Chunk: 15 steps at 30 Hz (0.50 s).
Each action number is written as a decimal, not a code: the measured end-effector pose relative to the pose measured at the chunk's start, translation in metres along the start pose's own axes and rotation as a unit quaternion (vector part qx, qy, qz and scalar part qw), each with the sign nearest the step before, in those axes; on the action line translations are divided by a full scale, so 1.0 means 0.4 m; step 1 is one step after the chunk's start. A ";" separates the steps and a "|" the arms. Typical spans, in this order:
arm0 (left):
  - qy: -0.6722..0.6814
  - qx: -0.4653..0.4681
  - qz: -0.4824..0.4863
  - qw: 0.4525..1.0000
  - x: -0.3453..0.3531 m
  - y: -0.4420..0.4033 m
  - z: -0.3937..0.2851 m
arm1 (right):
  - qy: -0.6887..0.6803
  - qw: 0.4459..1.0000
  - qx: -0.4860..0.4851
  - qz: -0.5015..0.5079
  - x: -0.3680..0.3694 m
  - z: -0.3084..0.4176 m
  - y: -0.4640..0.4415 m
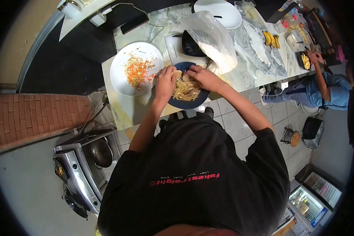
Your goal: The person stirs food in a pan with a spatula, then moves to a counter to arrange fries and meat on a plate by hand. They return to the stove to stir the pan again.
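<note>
A dark blue bowl [183, 104] near the table's front edge holds pale yellow strips of food [186, 91], with some lighter pieces near its far rim. My left hand [166, 82] reaches over the left rim, its fingers curled against a pale piece. From the right, my right hand [205, 78] bends its fingers down into the bowl. What either set of fingertips grips is hidden. Left of the bowl lies a white plate [118, 80] with shredded orange and pale bits [137, 70].
Behind the bowl are a black bowl [190, 45], a white tray [173, 44] and a clear plastic bag of white powder [220, 51]. Farther off are a white plate [228, 11], bananas [270, 39] and a phone [134, 24]. A co-worker [330, 88] stands at the right, hands over a black tray.
</note>
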<state>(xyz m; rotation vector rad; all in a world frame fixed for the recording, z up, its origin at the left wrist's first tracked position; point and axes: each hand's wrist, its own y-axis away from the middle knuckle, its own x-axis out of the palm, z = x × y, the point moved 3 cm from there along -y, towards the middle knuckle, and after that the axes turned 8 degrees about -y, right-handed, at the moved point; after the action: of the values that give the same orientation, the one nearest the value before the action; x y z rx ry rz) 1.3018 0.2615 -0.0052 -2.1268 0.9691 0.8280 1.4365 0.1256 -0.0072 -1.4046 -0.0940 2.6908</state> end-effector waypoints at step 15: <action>0.054 -0.023 -0.022 0.998 -0.044 -0.010 0.007 | 0.024 0.989 0.138 -0.048 0.087 0.164 0.077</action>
<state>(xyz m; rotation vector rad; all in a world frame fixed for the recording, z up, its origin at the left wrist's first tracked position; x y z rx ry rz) 1.2950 0.2728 0.0075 -2.2434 0.9620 0.7254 1.3611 0.0990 -0.0012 -1.3420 0.2021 2.4756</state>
